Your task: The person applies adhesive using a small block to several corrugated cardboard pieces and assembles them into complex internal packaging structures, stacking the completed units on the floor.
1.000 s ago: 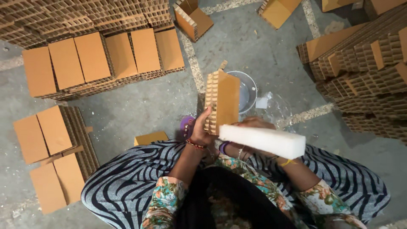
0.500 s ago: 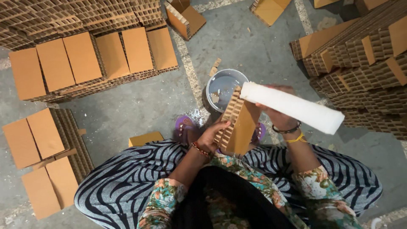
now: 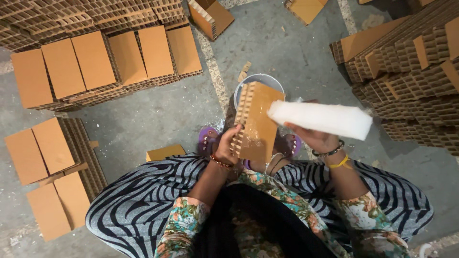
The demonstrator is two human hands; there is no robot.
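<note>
Bucket [image 3: 248, 82] contents hidden behind left-gripped cardboard block [image 3: 256, 122]; right fingers [image 3: 306, 136] seemingly closed on white pad [image 3: 319, 118].

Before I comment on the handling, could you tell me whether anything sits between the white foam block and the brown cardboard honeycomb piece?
Nothing visible does. The right hand holds the white foam block right at the brown cardboard honeycomb piece, which the left hand grips by its edge.

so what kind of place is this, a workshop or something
Probably a small cardboard workshop or packing floor. Stacks of corrugated cardboard blocks line the bare concrete floor, and the seated person's left hand holds a cardboard block over a pail while the right hand grips a white roller.
</note>
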